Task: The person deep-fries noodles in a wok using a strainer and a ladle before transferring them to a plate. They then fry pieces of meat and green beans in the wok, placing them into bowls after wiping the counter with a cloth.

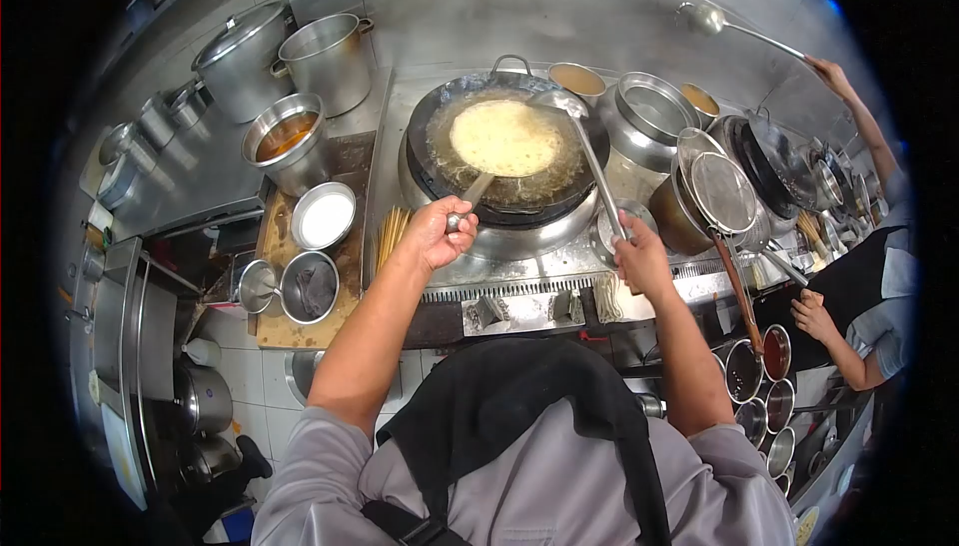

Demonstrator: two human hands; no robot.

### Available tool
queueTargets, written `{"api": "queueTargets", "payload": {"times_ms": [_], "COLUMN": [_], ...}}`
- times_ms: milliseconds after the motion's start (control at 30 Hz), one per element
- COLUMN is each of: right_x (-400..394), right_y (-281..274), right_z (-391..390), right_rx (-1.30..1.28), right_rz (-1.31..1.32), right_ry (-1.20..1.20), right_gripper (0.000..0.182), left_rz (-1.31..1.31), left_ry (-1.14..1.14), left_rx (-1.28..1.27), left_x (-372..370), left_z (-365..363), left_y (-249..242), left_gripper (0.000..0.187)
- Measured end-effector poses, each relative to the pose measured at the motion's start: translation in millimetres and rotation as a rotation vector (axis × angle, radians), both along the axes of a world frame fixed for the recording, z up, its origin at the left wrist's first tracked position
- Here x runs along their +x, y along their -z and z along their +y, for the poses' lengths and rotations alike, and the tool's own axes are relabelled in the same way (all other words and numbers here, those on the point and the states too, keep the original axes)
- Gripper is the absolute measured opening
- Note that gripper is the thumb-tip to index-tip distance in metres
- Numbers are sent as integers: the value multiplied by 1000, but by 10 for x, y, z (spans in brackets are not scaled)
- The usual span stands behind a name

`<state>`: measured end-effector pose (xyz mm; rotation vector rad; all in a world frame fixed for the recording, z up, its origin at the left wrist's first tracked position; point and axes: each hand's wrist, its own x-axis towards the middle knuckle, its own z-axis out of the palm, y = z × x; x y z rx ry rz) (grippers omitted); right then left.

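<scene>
1. Brushed stainless-steel splashback [460, 6] backs a busy kitchen range, where a wide, round, dark metal wok [424, 136] sits at center, beyond the person's two hands.
2. Round, pale-yellow, foamy-looking food [504, 136] lies inside the wok, ringed by darker, glistening liquid.
3. Frying appears to be the step in hand; the next move, by judgement, calls for steady wrists and gentle handling of the soft-looking food.
4. Left hand [440, 233], fingers curled closed, grips a silver metal handle [478, 189] slanting over the wok's near rim; what its far end carries cannot be told.
5. Right hand [642, 256], likewise closed, holds a long silver metal utensil [596, 161] reaching the wok's far right, its head blurred beside the food.
6. Far right, a co-worker's hand [827, 71] holds a silver metal ladle [708, 19] aloft.
</scene>
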<state>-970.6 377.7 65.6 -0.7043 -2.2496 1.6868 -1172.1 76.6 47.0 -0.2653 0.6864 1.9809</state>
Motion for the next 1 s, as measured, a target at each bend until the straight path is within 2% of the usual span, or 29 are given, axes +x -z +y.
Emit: {"api": "queueTargets", "payload": {"times_ms": [67,167,300,433,833,900,1000], "right_x": [18,41,53,41,15,54,60], "right_y": [-108,85,-96,-15,53,5,-13], "right_z": [-29,-79,-26,-34,-135,-131,-135], "right_rx": [-11,62,-30,65,-7,48,-7], "right_rz": [-57,4,-29,-76,21,0,-44], "right_ry": [-4,21,6,-2,14,7,2], "right_gripper": [47,47,47,46,47,47,47], "left_rz": [11,31,27,21,15,15,19], "left_ry": [-28,-26,-45,-44,-47,-54,-62], "left_rx": [-40,-40,-65,-42,-29,-18,-47], "left_x": [22,-22,-6,-34,-46,-35,-22], "left_z": [15,14,29,36,25,44,32], "left_y": [-81,-22,-47,7,9,14,-25], "left_gripper": [14,14,14,15,17,17,17]}}
